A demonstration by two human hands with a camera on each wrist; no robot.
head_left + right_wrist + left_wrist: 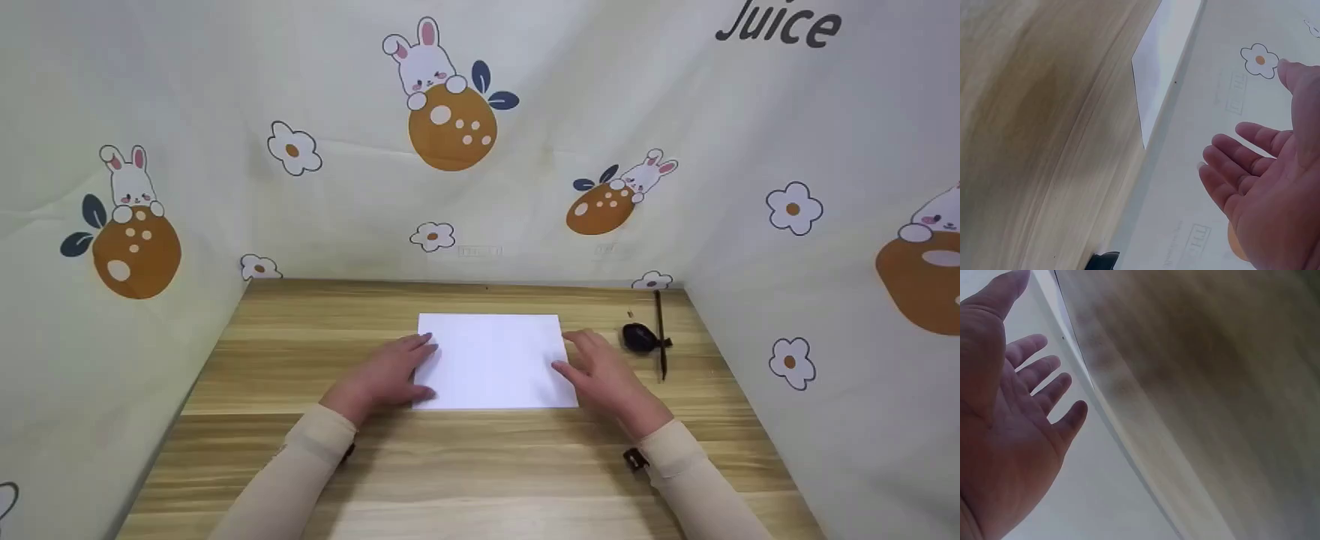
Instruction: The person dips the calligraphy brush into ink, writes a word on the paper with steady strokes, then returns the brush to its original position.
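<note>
A white sheet of paper (491,360) lies flat on the wooden table in front of me. At its left edge is my left hand (386,373), fingers and thumb spread over the margin. My right hand (606,379) is at the right edge, its thumb over the paper. Both wrist views show the left hand (1010,422) and right hand (1275,191) with parted, slightly bent fingers and nothing gripped. In the right wrist view the paper (1154,84) appears apart from the fingers. Whether any fingertip touches the sheet, I cannot tell.
Right of my right hand lie a rounded black object (638,338) and a thin dark stick (660,319) with a pointed end. A tiny brownish piece (630,313) is just behind them. Cloth walls (337,210) with rabbit prints enclose the table (480,465) at the back and sides.
</note>
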